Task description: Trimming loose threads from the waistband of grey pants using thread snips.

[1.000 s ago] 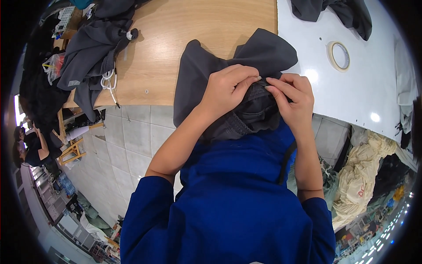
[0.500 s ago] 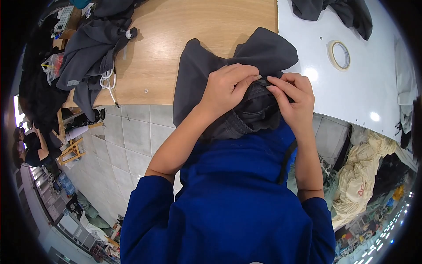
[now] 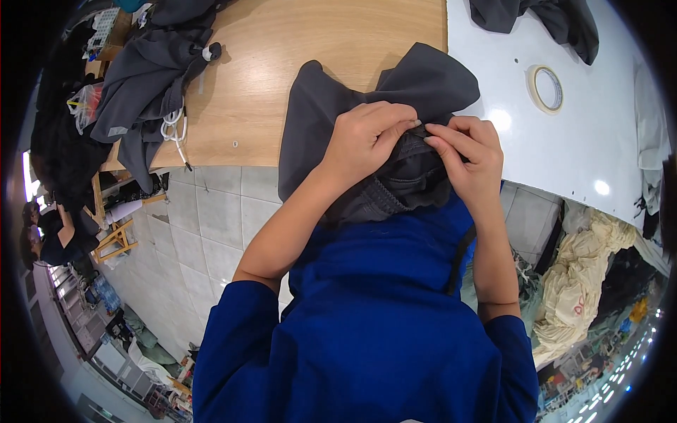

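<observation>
As left hand [image 3: 364, 139] pinches, grey garment [image 3: 430, 77] beneath, around

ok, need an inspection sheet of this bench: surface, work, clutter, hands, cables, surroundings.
Surface: wood-grain tabletop at left, white tabletop at right, side by side.
Work: dark grey garment, bunched, ribbed gathered part near the wearer; its far part lies on the tabletops.
Clutter: tape roll and dark cloth on the white top; second grey garment with white cord at left.
Hands: left hand and right hand both pinch the garment, fingertips close together.
Cables: nothing seen.
Surroundings: tiled floor; cream cloth bundle lower right; another person far left.
</observation>
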`<action>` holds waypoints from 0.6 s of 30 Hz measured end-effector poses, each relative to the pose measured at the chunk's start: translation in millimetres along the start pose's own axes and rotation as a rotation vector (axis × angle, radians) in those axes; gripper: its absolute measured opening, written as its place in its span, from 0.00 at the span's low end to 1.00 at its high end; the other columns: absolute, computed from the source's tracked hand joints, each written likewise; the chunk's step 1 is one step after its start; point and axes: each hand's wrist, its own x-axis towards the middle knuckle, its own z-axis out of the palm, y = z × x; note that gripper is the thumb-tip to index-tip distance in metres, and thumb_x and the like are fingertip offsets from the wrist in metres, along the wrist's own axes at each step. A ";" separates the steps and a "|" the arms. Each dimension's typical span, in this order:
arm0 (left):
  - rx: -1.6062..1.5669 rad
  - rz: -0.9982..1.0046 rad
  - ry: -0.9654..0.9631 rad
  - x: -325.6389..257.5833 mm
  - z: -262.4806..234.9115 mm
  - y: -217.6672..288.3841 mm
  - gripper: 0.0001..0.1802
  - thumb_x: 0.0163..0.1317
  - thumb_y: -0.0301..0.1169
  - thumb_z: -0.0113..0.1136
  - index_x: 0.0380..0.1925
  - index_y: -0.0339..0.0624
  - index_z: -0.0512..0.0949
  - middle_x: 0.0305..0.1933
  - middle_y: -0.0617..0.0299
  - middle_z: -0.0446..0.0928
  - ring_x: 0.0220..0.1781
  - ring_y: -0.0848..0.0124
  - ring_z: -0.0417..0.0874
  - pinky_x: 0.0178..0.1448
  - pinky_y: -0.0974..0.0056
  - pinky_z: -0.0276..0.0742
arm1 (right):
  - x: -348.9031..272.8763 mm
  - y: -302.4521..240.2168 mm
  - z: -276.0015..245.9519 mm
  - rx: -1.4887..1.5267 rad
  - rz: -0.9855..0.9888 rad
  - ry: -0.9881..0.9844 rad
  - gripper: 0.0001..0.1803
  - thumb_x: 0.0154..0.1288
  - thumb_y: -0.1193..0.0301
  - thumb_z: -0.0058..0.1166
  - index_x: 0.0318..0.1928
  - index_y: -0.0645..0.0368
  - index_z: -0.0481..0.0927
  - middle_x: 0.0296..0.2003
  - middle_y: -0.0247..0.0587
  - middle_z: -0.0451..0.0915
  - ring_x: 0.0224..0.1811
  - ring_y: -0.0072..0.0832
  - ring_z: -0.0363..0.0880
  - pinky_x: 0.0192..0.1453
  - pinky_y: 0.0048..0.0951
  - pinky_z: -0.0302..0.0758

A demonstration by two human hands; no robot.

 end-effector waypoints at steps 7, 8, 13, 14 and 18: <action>-0.018 -0.003 -0.007 0.1 0.0 -0.5 0.03 0.58 0.24 0.63 0.33 0.41 0.81 0.30 0.60 0.82 0.32 0.61 0.83 0.38 0.64 0.77 | -1.0 -0.7 2.8 0.035 0.001 0.015 0.11 0.48 0.71 0.70 0.36 0.52 0.88 0.29 0.30 0.78 0.32 0.29 0.72 0.36 0.28 0.70; -0.013 0.003 -0.009 0.1 0.0 -0.7 0.03 0.58 0.24 0.63 0.33 0.41 0.81 0.30 0.60 0.82 0.32 0.62 0.83 0.38 0.64 0.77 | -0.7 -1.1 2.7 0.024 -0.004 0.008 0.11 0.48 0.71 0.70 0.36 0.51 0.89 0.29 0.30 0.78 0.32 0.29 0.72 0.36 0.28 0.70; 0.005 0.017 0.001 1.0 -0.5 -1.7 0.03 0.57 0.25 0.64 0.32 0.42 0.81 0.30 0.62 0.82 0.33 0.63 0.83 0.40 0.64 0.76 | -1.0 -0.8 2.4 0.012 0.005 0.000 0.11 0.48 0.71 0.70 0.36 0.51 0.89 0.29 0.30 0.77 0.32 0.28 0.72 0.36 0.28 0.70; 0.019 0.035 0.002 1.6 -1.4 -2.2 0.03 0.57 0.26 0.64 0.31 0.43 0.81 0.32 0.64 0.82 0.34 0.64 0.82 0.42 0.64 0.76 | -1.3 -0.6 2.2 0.015 0.014 0.007 0.11 0.48 0.71 0.70 0.36 0.51 0.89 0.29 0.30 0.77 0.32 0.28 0.71 0.36 0.28 0.70; 0.202 0.127 -0.010 10.0 -18.6 5.2 0.03 0.55 0.28 0.66 0.30 0.46 0.82 0.38 0.65 0.81 0.41 0.64 0.81 0.47 0.63 0.73 | -3.1 -0.4 -0.5 0.028 0.063 0.029 0.12 0.49 0.72 0.69 0.38 0.52 0.88 0.30 0.31 0.77 0.32 0.28 0.71 0.36 0.28 0.70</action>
